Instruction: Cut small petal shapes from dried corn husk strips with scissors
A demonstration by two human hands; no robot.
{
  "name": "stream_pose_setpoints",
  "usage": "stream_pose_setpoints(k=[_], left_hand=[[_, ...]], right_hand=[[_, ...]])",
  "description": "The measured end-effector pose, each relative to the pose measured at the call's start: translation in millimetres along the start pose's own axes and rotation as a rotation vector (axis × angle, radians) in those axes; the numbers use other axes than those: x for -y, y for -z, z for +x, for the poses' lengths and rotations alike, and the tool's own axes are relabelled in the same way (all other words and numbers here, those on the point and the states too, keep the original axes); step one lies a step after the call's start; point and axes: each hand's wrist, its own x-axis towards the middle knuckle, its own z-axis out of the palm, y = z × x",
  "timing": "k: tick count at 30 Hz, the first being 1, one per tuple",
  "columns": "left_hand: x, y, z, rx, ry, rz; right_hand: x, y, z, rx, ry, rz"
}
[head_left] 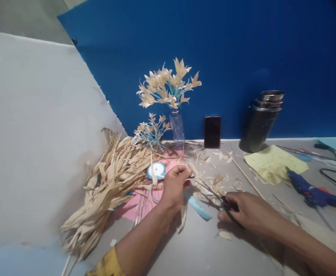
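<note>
My left hand pinches a small pale strip of dried corn husk between thumb and fingers. In my right hand is a pair of scissors, its dark handles gripped and its blades pointing left toward the husk. Whether the blades touch the husk I cannot tell. Below the blades a light blue strip lies on the table. A longer husk piece lies under my left wrist. Left of that hand is a white and blue tape roll on pink paper.
A heap of dried husks spreads at left. Husk flowers stand in a clear bottle, beside a smaller flower bunch. Behind are a phone and a flask. At right lie yellow paper and a blue glue gun.
</note>
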Motion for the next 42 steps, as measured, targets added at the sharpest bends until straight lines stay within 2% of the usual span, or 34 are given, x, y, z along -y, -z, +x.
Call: stream_pose_setpoints(k=[2, 5, 7, 11, 23, 32, 42], left_hand=[[-3, -0.8, -2, -0.001, 0.01, -0.111], [-4, -3.1, -8, 0.082, 0.097, -0.217], [-2, -5.2, -13, 0.13, 0.138, -0.226], [4, -8.9, -20, 0.18, 0.138, -0.177], [7, -11.2, -24, 0.173, 0.15, -0.139], [7, -9.2, -23, 0.173, 0.164, -0.117], [11, -8.8, -24, 0.197, 0.17, -0.051]], right_hand=[[3, -2, -1, 0.002, 0.006, 0.042], [6, -6, -2, 0.021, 0.027, 0.116], [7, -8, -1, 0.035, 0.033, 0.165], [8, -10, -1, 0.029, 0.051, 0.189], [11, -8, -1, -0.011, 0.048, 0.243], [3, -17, 1, 0.064, 0.053, 0.503], [0, -18, 4, -0.006, 0.075, 0.376]])
